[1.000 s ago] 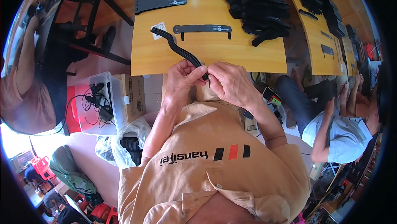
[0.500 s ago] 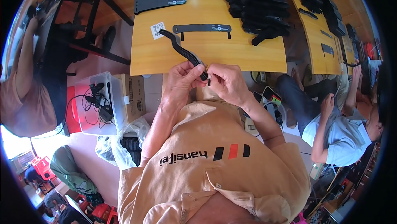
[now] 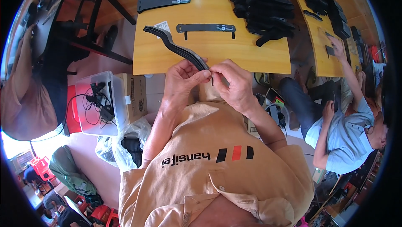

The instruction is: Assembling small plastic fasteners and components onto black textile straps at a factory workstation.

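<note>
My left hand (image 3: 183, 81) is closed around the near end of a bundle of dark straps (image 3: 173, 47), its thumb pressed on top. The bundle curves away over the table's front edge, its far end partly covering a white label (image 3: 163, 27). My right hand (image 3: 235, 83) pinches at the same near end, fingertips meeting the left thumb. A thin black strip hangs down there between the hands. Beyond them, a single grey strap (image 3: 201, 28) lies across the table, with two short black strips (image 3: 186, 36) sticking out below it.
The yellow wooden table (image 3: 251, 61) holds a flat stack of grey straps (image 3: 163, 0) and a heap of black strap bundles (image 3: 266, 13). On my left stand a clear plastic bin (image 3: 90, 118) with cables and a cardboard box (image 3: 137, 95). A co-worker (image 3: 345, 139) sits on the right.
The strap bundle's far end has swung left and now covers part of the label. My right hand has shifted slightly at the near end. The co-worker's arm has reached over their table.
</note>
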A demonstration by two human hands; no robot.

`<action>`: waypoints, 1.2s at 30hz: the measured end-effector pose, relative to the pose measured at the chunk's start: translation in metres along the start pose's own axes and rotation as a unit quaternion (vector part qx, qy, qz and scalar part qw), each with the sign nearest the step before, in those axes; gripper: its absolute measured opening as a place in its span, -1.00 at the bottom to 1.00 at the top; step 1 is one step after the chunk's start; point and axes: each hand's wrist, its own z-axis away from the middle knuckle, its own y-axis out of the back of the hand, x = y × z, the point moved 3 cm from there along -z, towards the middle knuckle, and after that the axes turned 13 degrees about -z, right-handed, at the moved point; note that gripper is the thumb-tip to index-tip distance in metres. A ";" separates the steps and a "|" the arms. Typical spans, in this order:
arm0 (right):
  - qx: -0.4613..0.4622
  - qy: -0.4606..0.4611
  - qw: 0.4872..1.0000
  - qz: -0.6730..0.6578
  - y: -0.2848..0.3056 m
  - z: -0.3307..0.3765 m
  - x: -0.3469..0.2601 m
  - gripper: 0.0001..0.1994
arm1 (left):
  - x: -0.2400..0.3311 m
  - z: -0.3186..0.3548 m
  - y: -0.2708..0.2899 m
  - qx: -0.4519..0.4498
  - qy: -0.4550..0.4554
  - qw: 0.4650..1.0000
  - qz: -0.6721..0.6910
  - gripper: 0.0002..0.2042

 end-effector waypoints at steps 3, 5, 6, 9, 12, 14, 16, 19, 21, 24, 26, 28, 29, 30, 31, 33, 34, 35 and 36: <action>-0.011 -0.015 1.000 0.002 -0.002 0.001 0.003 -0.82 | 0.002 -0.001 0.001 -0.008 0.007 1.000 -0.002 -0.70; -0.021 -0.032 0.999 0.000 -0.004 0.000 0.005 -0.83 | 0.003 -0.001 0.003 -0.018 0.015 1.000 -0.016 -0.70; -0.018 -0.052 0.998 -0.020 -0.006 -0.001 0.007 -0.85 | 0.002 -0.001 0.004 -0.018 0.015 1.000 -0.016 -0.70; -0.019 -0.102 0.992 -0.066 -0.007 -0.002 0.012 -0.89 | -0.002 -0.002 0.006 -0.018 0.025 0.999 -0.018 -0.70; -0.026 -0.143 0.986 -0.083 -0.008 -0.001 0.012 -0.91 | -0.002 0.000 0.006 -0.017 0.014 1.000 -0.019 -0.71; -0.030 -0.153 0.985 -0.075 -0.009 -0.002 0.010 -0.91 | 0.004 0.002 0.003 0.006 -0.004 1.000 -0.025 -0.80; -0.029 -0.148 0.987 -0.063 -0.009 -0.004 0.006 -0.91 | 0.013 0.008 0.004 0.040 0.011 0.988 -0.148 -0.80; -0.013 -0.147 0.983 -0.107 -0.019 -0.004 0.003 -0.93 | 0.025 0.021 0.011 0.086 0.017 0.943 -0.322 -0.76; -0.025 -0.155 0.980 -0.123 -0.030 -0.003 0.004 -0.94 | 0.028 0.028 0.020 0.101 0.009 0.921 -0.376 -0.75; -0.045 -0.179 0.970 -0.156 -0.047 -0.003 0.009 -0.93 | 0.026 0.036 0.035 0.108 -0.004 0.905 -0.410 -0.73; -0.053 -0.197 0.963 -0.174 -0.057 -0.001 0.016 -0.93 | 0.021 0.036 0.045 0.087 0.021 0.936 -0.342 -0.72; -0.088 -0.194 0.967 -0.140 -0.066 0.001 0.023 -0.94 | 0.012 0.036 0.054 0.080 0.048 0.946 -0.311 -0.73; -0.090 -0.194 0.967 -0.140 -0.068 0.003 0.025 -0.94 | 0.006 0.035 0.058 0.067 0.074 0.955 -0.280 -0.74; -0.098 -0.193 0.967 -0.132 -0.071 0.004 0.027 -0.94 | 0.002 0.035 0.061 0.067 0.074 0.955 -0.278 -0.74; -0.105 -0.191 0.968 -0.125 -0.074 0.005 0.028 -0.94 | -0.004 0.034 0.064 0.055 0.077 0.964 -0.248 -0.75; -0.106 -0.178 0.973 -0.102 -0.076 0.007 0.029 -0.93 | -0.012 0.033 0.067 0.041 0.080 0.972 -0.217 -0.76; -0.106 -0.164 0.977 -0.082 -0.077 0.007 0.029 -0.93 | -0.015 0.032 0.068 0.040 0.084 0.973 -0.212 -0.78; -0.106 -0.166 0.977 -0.081 -0.078 0.008 0.029 -0.93 | -0.017 0.032 0.069 0.039 0.088 0.973 -0.208 -0.80; -0.101 -0.148 0.981 -0.077 -0.078 0.007 0.027 -0.92 | -0.017 0.032 0.068 0.038 0.089 0.974 -0.207 -0.80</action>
